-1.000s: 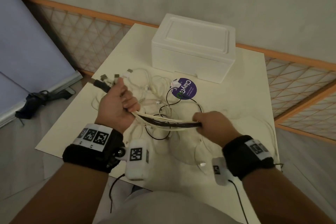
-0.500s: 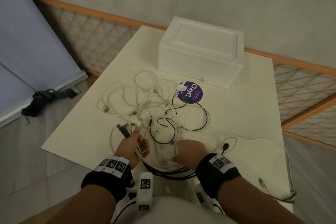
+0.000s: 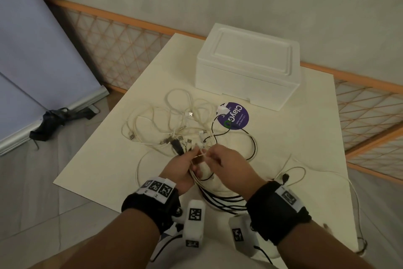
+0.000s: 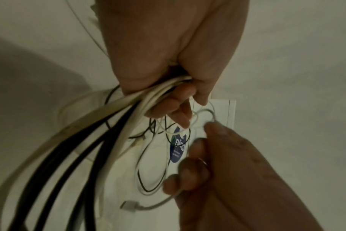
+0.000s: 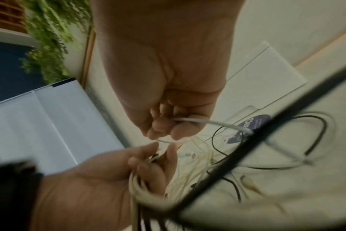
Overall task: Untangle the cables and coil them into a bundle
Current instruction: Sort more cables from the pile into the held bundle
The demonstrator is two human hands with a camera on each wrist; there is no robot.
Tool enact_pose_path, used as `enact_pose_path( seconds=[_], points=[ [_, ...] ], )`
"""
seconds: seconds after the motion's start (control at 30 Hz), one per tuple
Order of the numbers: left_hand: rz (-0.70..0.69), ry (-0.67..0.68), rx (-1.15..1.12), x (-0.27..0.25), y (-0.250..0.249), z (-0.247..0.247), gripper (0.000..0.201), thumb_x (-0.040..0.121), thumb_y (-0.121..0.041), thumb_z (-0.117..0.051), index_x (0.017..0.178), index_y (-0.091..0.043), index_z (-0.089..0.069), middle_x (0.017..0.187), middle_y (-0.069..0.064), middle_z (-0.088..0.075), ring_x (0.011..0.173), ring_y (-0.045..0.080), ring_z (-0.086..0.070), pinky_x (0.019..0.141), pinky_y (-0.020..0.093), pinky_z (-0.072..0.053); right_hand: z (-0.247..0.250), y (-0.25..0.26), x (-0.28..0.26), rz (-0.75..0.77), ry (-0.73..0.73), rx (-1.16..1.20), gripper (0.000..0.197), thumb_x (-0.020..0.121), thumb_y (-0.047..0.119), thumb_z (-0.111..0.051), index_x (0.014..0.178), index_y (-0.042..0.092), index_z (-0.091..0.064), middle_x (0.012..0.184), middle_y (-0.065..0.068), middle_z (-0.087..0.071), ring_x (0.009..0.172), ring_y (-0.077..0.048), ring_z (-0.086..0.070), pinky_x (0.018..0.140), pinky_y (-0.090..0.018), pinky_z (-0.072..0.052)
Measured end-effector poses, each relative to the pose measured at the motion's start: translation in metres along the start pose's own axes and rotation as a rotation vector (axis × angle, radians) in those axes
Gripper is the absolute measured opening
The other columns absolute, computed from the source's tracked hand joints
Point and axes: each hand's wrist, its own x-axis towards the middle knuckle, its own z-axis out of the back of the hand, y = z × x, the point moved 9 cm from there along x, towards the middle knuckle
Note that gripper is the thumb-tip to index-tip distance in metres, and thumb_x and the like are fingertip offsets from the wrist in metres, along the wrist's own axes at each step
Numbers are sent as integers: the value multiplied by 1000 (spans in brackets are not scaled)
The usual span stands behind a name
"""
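My left hand (image 3: 185, 165) grips a bundle of white and black cables (image 3: 220, 197) that loops down toward my body over the table's near edge; in the left wrist view the same cable bundle (image 4: 101, 140) runs out of the left hand (image 4: 168, 96). Several plug ends (image 3: 176, 145) stick out past its fingers. My right hand (image 3: 226, 163) pinches a thin white cable (image 5: 211, 123) right beside the left hand's fingertips; the right hand (image 5: 168, 123) is curled round it. A loose tangle of white and black cables (image 3: 187, 120) lies on the table (image 3: 122, 155) beyond both hands.
A white foam box (image 3: 248, 65) stands at the table's far side. A round purple sticker (image 3: 235, 116) lies in front of it under a black cable. More thin cable (image 3: 292, 170) trails off the table's right edge. An orange lattice fence (image 3: 117, 37) runs behind.
Both hands came toward my body, then moved together over the table's near part. The right hand let go of the stretched bundle and now pinches a thin white cable beside the left hand.
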Motion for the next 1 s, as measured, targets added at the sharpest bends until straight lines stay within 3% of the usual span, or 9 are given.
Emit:
enact_pose_path(
  seconds=[0.1, 0.27, 0.47, 0.57, 0.67, 0.73, 0.8, 0.87, 1.0],
  points=[
    [-21, 23, -38, 4, -8, -7, 21, 95, -25, -55, 90, -9, -68, 70, 0, -66, 56, 11, -49, 48, 21, -42, -13, 11, -3, 74, 102, -193, 15, 93, 26, -52, 102, 15, -57, 92, -6, -66, 84, -21, -59, 71, -32, -41],
    [-101, -29, -133, 10, -35, 5, 17, 98, -19, -49, 92, -11, -63, 56, -7, -56, 34, 4, -31, 38, 15, -32, -15, -8, -7, 72, 278, -445, 12, 89, 26, -50, 91, 22, -61, 95, -1, -64, 93, -21, -58, 74, -31, -45],
    [-250, -109, -247, 14, -83, 37, 21, 98, -25, -50, 85, -14, -62, 62, -10, -57, 35, 4, -29, 38, 17, -29, 47, -103, -15, -323, 292, -671, 8, 82, 26, -52, 78, 24, -59, 95, 2, -60, 102, -20, -59, 75, -27, -43],
    [-259, -127, -200, 11, -85, 37, 19, 97, -24, -51, 84, -14, -62, 64, -9, -62, 37, 4, -30, 39, 16, -30, 75, -129, -22, -421, 308, -797, 7, 82, 32, -54, 78, 30, -58, 101, 4, -62, 105, -20, -60, 86, -31, -47],
    [-218, -144, -128, 10, -72, 23, 15, 96, -20, -54, 90, -11, -63, 77, -4, -73, 51, 7, -38, 39, 18, -34, 82, -86, 1, -265, 137, -941, 26, 85, 32, -52, 108, 33, -64, 118, 8, -61, 112, -17, -56, 95, -33, -41],
    [-173, -117, -81, 11, -59, 8, 15, 95, -20, -56, 91, -10, -66, 90, 0, -74, 57, 9, -38, 40, 20, -35, 63, -23, 22, -32, -12, -595, 30, 87, 29, -54, 116, 27, -63, 122, 4, -61, 116, -19, -54, 98, -33, -40],
    [-137, -65, -69, 11, -48, -7, 15, 92, -21, -61, 93, -9, -69, 91, 3, -71, 55, 11, -43, 43, 22, -40, 26, 19, 37, 27, 39, -313, 35, 92, 26, -51, 127, 18, -55, 118, -3, -63, 110, -23, -57, 93, -35, -44],
    [-85, -47, -124, 10, -43, -13, 14, 90, -21, -64, 95, -9, -71, 84, 5, -69, 55, 15, -55, 50, 24, -47, -5, 33, 43, 20, 126, -266, 40, 96, 22, -45, 135, 15, -42, 104, -10, -66, 94, -27, -63, 78, -38, -49],
    [-72, -36, -165, 13, -61, -5, 19, 96, -18, -54, 83, -9, -64, 90, 1, -71, 36, 4, -32, 37, 15, -34, 8, 26, 35, 105, 46, -346, 32, 100, 25, -40, 129, 21, -53, 102, -7, -68, 93, -25, -62, 75, -29, -43]
  ],
)
